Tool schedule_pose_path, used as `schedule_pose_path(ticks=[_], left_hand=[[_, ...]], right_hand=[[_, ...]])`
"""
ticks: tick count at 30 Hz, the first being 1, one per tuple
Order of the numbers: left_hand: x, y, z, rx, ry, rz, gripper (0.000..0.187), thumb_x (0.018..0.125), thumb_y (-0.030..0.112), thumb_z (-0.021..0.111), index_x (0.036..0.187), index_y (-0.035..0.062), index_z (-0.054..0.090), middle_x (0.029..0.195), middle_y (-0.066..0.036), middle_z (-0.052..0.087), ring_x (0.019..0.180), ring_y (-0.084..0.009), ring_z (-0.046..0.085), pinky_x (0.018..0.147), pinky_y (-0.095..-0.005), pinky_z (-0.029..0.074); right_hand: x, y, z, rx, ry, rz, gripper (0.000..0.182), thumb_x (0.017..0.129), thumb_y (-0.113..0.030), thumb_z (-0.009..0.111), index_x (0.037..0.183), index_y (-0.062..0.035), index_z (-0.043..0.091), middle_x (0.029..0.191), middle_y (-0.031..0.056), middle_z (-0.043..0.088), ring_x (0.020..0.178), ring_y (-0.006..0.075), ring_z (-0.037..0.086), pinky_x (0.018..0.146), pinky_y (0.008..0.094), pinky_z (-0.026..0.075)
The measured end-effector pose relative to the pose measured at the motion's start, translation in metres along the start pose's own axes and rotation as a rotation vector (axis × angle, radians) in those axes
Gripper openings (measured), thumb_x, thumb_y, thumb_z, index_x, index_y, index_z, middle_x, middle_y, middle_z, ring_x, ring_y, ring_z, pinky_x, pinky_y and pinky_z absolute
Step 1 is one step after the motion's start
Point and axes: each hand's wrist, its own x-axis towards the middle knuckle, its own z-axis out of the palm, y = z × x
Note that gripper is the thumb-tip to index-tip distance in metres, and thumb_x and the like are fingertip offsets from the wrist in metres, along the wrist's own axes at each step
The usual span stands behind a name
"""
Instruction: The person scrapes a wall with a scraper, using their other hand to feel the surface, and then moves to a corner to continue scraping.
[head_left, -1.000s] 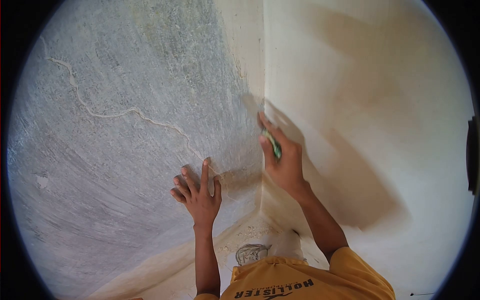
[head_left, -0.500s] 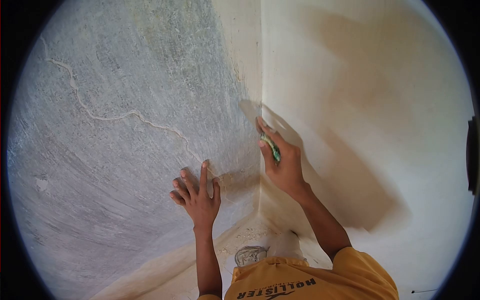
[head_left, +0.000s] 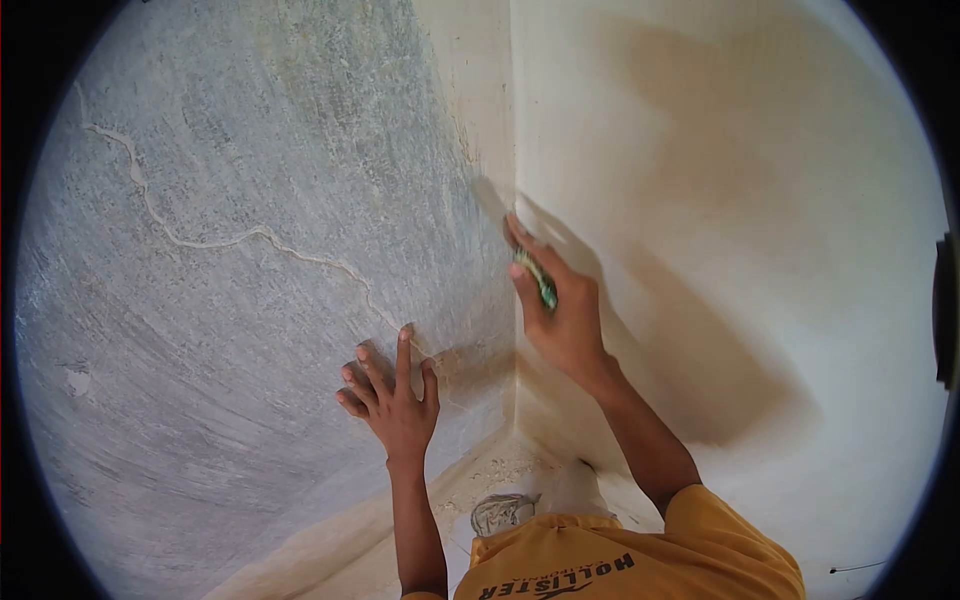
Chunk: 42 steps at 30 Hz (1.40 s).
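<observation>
My left hand (head_left: 398, 400) rests with spread fingers on the grey-blue wall (head_left: 250, 330), its index fingertip at the lower part of a pale filled crack (head_left: 262, 232). Near the wall corner, my right hand (head_left: 565, 310) is closed around the green and cream handle of a scraper (head_left: 540, 282). The tool's flat, blurred blade points up and left against the grey surface beside the corner. My right index finger stretches along the tool toward the blade.
A cream wall (head_left: 850, 330) with soft shadows stands on the right and meets the grey one at a vertical corner. Low down are a rough ledge (head_left: 500, 462), a coiled greyish bundle (head_left: 502, 513) and my yellow shirt (head_left: 640, 560). A dark object (head_left: 944, 310) edges in at far right.
My right hand and the scraper have moved slightly up and left along the corner. My left hand stays spread on the wall. The view has shifted slightly.
</observation>
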Motion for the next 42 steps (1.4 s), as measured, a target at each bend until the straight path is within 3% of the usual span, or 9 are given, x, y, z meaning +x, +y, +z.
schedule_pose_path(ticks=[1,7,13,16,22,28,31,35,42], left_hand=[[0.001,0.001,-0.001,0.006,-0.001,0.009,0.060,0.095,0.044,0.062,0.151,0.0311,0.044,0.166,-0.021,0.005,0.153,-0.0381,-0.013,0.117,-0.0556,-0.016],[-0.001,0.000,-0.001,0.001,0.000,0.014,0.061,0.095,0.044,0.063,0.151,0.0310,0.044,0.166,-0.021,0.007,0.153,-0.0380,-0.013,0.116,-0.0557,-0.016],[-0.001,0.002,-0.002,-0.004,-0.011,-0.024,0.056,0.094,0.043,0.064,0.147,0.0367,0.049,0.167,-0.017,0.007,0.153,-0.0365,-0.011,0.118,-0.0523,-0.015],[-0.002,0.000,0.001,0.006,0.006,-0.006,0.055,0.094,0.043,0.064,0.147,0.0365,0.050,0.167,-0.017,0.008,0.153,-0.0363,-0.011,0.118,-0.0523,-0.015],[-0.001,0.001,-0.001,-0.005,-0.003,-0.019,0.056,0.093,0.043,0.065,0.147,0.0357,0.050,0.167,-0.017,0.008,0.154,-0.0358,-0.010,0.118,-0.0524,-0.015],[-0.001,-0.001,0.000,0.001,-0.005,0.018,0.059,0.096,0.044,0.062,0.151,0.0307,0.045,0.166,-0.022,0.004,0.152,-0.0378,-0.015,0.116,-0.0560,-0.017],[-0.003,0.000,0.000,-0.007,-0.014,-0.018,0.058,0.093,0.043,0.065,0.147,0.0368,0.049,0.167,-0.018,0.008,0.153,-0.0360,-0.011,0.118,-0.0527,-0.016],[-0.002,0.000,0.002,0.005,0.001,-0.008,0.059,0.092,0.043,0.065,0.148,0.0369,0.048,0.167,-0.018,0.007,0.153,-0.0367,-0.012,0.118,-0.0529,-0.016],[-0.003,0.000,0.000,0.002,-0.028,-0.014,0.059,0.093,0.043,0.065,0.148,0.0369,0.047,0.167,-0.018,0.006,0.153,-0.0368,-0.013,0.117,-0.0530,-0.017]], right_hand=[[0.007,-0.011,-0.006,0.028,-0.015,0.054,0.044,0.096,-0.008,0.062,0.139,-0.0045,0.055,0.122,0.0204,0.067,0.098,0.0339,0.071,0.080,0.0304,0.053],[-0.009,0.009,0.008,-0.012,0.028,-0.092,0.044,0.096,-0.009,0.062,0.139,-0.0043,0.055,0.121,0.0204,0.067,0.094,0.0321,0.072,0.078,0.0303,0.053],[-0.006,0.000,0.004,0.026,-0.011,0.044,0.042,0.096,-0.010,0.062,0.138,-0.0044,0.056,0.125,0.0215,0.065,0.106,0.0338,0.069,0.084,0.0304,0.053],[-0.010,0.015,0.012,-0.014,0.040,-0.096,0.042,0.097,-0.010,0.061,0.138,-0.0048,0.056,0.124,0.0211,0.065,0.108,0.0346,0.068,0.085,0.0304,0.053],[0.031,-0.025,-0.006,-0.012,0.057,-0.072,0.043,0.097,-0.010,0.061,0.139,-0.0061,0.055,0.123,0.0192,0.066,0.105,0.0358,0.068,0.082,0.0307,0.054],[0.001,0.005,0.007,-0.015,0.061,-0.109,0.043,0.097,-0.010,0.062,0.139,-0.0063,0.056,0.121,0.0196,0.067,0.099,0.0356,0.070,0.080,0.0304,0.053],[0.015,-0.011,-0.001,-0.002,0.041,-0.056,0.043,0.096,-0.010,0.062,0.138,-0.0063,0.056,0.121,0.0199,0.067,0.100,0.0341,0.070,0.081,0.0305,0.053],[0.001,0.004,0.004,-0.029,0.032,-0.145,0.043,0.095,-0.009,0.063,0.138,-0.0062,0.057,0.120,0.0197,0.067,0.096,0.0345,0.070,0.079,0.0311,0.053],[0.004,0.000,-0.005,-0.037,-0.005,-0.058,0.043,0.095,-0.010,0.063,0.138,-0.0081,0.057,0.117,0.0196,0.068,0.091,0.0338,0.071,0.076,0.0313,0.053]])
